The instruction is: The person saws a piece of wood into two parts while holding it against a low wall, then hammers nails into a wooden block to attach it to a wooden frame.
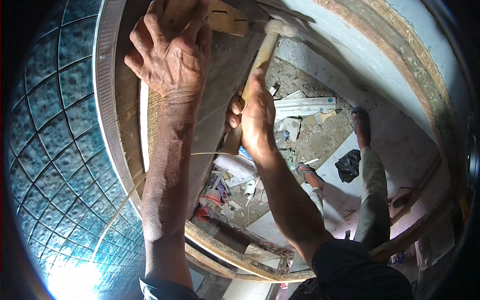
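Observation:
My right hand (255, 117) is closed around the wooden handle of a hammer (264, 56). The hammer's head is up at the top, slightly smeared by motion, close to a dark board. On the upper left, my left hand (172, 55) presses over a piece of wood (227, 19), fingers bent around it and partly cut off by the frame's top edge. Small dark marks show on that wood to the right of the hand. Beneath my left forearm runs a wooden frame strip (155, 117). A thin pale cord (120, 207) passes behind this forearm.
A metal-edged window with a dark wire grid (60, 125) fills the left. Below lie rubble, a white printed box (305, 106), a brush (327, 116) and a black plastic bag (347, 166). My sandalled feet (361, 122) stand among them. A curved wooden edge (420, 70) borders the right.

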### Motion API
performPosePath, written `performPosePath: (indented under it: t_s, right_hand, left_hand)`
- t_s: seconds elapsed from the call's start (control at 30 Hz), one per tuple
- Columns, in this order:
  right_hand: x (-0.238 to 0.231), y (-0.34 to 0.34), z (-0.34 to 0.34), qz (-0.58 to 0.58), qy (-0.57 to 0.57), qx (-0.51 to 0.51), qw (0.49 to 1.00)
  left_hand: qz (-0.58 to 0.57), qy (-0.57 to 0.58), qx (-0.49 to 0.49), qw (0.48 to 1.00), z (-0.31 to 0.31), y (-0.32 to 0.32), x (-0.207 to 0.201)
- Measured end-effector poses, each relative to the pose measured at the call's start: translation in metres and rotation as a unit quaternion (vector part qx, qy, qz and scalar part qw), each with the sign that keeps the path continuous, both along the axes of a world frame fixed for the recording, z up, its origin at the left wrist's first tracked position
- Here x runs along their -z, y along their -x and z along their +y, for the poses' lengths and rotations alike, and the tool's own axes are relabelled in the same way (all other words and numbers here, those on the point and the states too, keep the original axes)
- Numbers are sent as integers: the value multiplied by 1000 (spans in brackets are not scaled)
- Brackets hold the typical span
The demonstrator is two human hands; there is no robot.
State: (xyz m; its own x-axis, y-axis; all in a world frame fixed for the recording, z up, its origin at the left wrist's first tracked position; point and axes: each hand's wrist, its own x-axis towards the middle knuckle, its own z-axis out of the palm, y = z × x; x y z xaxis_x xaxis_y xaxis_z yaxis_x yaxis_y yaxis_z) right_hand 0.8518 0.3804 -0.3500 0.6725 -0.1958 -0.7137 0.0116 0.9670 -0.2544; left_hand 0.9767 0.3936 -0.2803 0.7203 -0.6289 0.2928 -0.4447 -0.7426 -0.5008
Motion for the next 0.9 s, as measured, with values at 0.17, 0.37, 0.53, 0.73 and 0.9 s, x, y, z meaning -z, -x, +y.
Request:
performPosePath:
  t_s: [0.17,0.37,0.53,0.73,0.9]
  right_hand:
    - [-26,5,-7,37,-64,309,948]
    - [2,3,-9,-13,-57,14,998]
    - [-37,35,-4,-42,-93,91,991]
    - [-48,45,11,-220,-34,317,922]
    - [-70,0,28,-53,-131,229,963]
  left_hand:
    - [-25,24,-18,999,-22,10,-10]
    - [19,31,-4,999,-25,14,-18]
    - [43,116,159,980,-4,-17,-30]
    - [42,192,288,937,20,-40,-34]
    - [46,218,289,931,18,-42,-26]
